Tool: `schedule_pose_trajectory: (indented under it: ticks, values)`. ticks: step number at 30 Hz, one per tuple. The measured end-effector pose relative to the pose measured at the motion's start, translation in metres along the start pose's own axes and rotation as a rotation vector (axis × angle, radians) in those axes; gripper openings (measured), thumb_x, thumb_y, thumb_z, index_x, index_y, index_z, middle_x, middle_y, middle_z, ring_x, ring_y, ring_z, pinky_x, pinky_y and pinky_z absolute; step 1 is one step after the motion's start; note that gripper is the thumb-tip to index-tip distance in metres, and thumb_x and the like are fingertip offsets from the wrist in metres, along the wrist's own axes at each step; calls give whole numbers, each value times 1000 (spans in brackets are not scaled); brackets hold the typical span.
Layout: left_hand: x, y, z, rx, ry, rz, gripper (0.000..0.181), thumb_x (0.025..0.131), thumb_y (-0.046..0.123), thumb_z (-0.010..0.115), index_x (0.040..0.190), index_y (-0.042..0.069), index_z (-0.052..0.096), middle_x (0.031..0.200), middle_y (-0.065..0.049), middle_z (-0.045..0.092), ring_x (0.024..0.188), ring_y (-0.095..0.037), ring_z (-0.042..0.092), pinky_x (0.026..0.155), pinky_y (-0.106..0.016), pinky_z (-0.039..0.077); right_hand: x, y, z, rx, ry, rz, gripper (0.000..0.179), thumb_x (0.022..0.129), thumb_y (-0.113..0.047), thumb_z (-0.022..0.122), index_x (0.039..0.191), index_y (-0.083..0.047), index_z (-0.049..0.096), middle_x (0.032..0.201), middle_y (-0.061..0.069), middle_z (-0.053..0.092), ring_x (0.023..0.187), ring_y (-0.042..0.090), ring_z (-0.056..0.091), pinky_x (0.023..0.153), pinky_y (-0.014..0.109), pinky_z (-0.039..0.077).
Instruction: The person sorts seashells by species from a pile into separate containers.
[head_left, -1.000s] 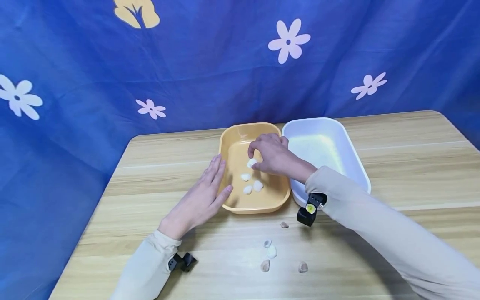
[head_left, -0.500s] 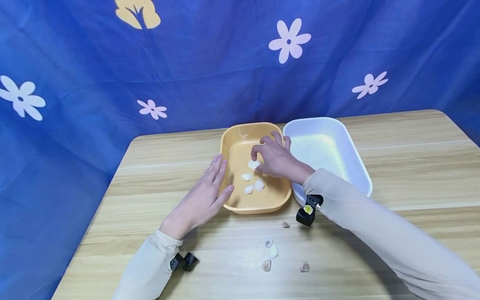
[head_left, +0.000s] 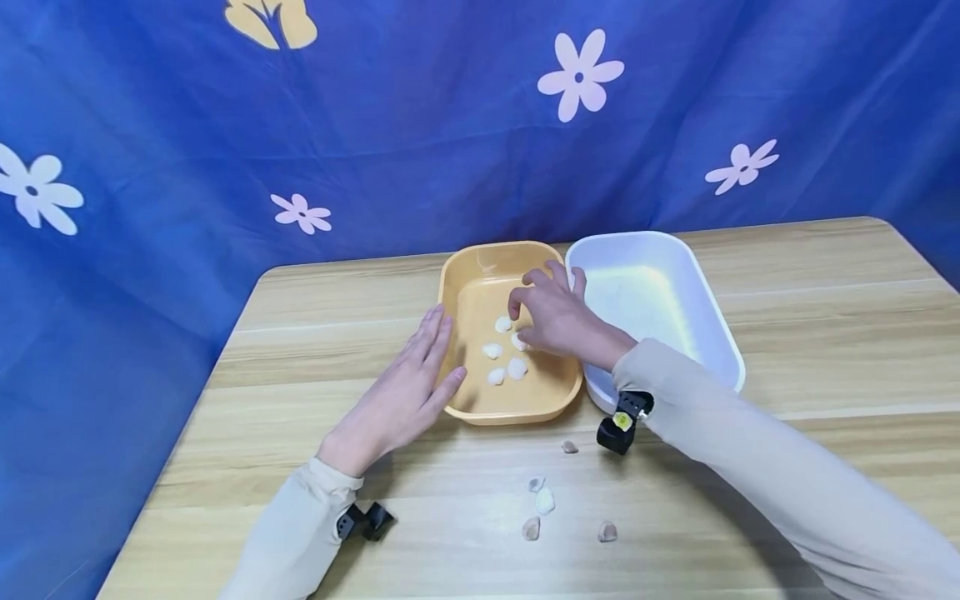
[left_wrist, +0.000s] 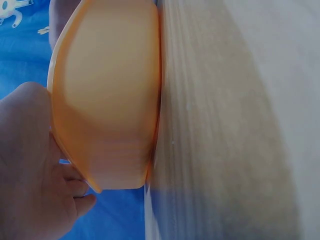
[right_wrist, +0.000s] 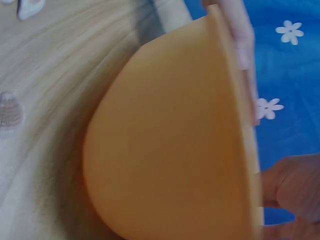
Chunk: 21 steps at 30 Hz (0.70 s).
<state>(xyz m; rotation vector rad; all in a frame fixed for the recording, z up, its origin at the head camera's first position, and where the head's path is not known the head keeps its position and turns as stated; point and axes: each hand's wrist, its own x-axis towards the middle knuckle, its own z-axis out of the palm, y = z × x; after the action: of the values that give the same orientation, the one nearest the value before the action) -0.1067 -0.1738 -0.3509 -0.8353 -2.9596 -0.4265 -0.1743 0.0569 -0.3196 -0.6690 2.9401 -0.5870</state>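
Note:
My left hand (head_left: 397, 396) lies along the left rim of the orange tray (head_left: 551, 412), fingers extended and thumb over the front left corner. In the left wrist view the hand (left_wrist: 30, 165) is beside the tray's upper edge. Over the tray's right half is my right hand (head_left: 555, 315), its curved index finger and thumb apart. A white seashell (head_left: 519, 341) lies at the thumb tip, partly covered by it. Another seashell (head_left: 503, 323) sits just left of the index fingertip. Nearer the front of the tray are three more pale shells (head_left: 517, 368).
A white tray (head_left: 720, 333) stands against the orange one on the right, under my right forearm. Several loose seashells (head_left: 544, 501) are scattered on the wooden table (head_left: 450, 542) in front. A blue flowered cloth (head_left: 420, 125) hangs behind the table.
Two shells that overlapped at the right fingertips now lie apart, one by the index finger and one at the thumb. The right hand has shifted slightly right; the left hand stays.

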Motion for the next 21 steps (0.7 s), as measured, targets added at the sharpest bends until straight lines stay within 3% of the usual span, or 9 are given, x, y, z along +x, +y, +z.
schedule_pose_trajectory:
  ticks: [5,10,15,18,21]
  values:
    - [-2,1,2,-12,-17,-10,71,104,45,27,152,-3,8,160,-18,-1,148,-28,0,119,-48,14,-16,0,-15,63,81,-38,14,80,-12,76,92,-14,70,132,12,53,137,37,25,110,59,10]
    - [-6,0,1,-13,-16,-23,70,104,45,29,152,-2,8,161,-18,-2,148,-26,-3,119,-48,14,-51,-8,-19,216,174,-259,11,78,-4,74,83,-12,68,112,9,65,118,29,52,107,47,33]
    - [-7,-1,0,-21,-16,-20,70,104,43,30,152,-4,8,161,-17,-4,148,-30,0,119,-49,13,-104,-21,-1,416,178,-443,18,79,0,72,83,-15,63,108,3,67,108,19,60,99,36,48]
    - [-4,-1,0,-24,-19,-8,70,105,42,30,152,-5,8,160,-19,-3,147,-30,-1,119,-48,12,-127,-19,11,434,163,-468,18,82,-1,71,84,-17,62,100,-5,66,98,10,61,90,32,51]
    - [3,0,-2,-19,-12,4,70,105,42,29,152,-5,8,160,-18,-3,147,-27,-4,119,-47,11,-139,-10,22,429,134,-422,20,82,-2,71,85,-19,62,90,-12,63,87,6,60,81,28,52]
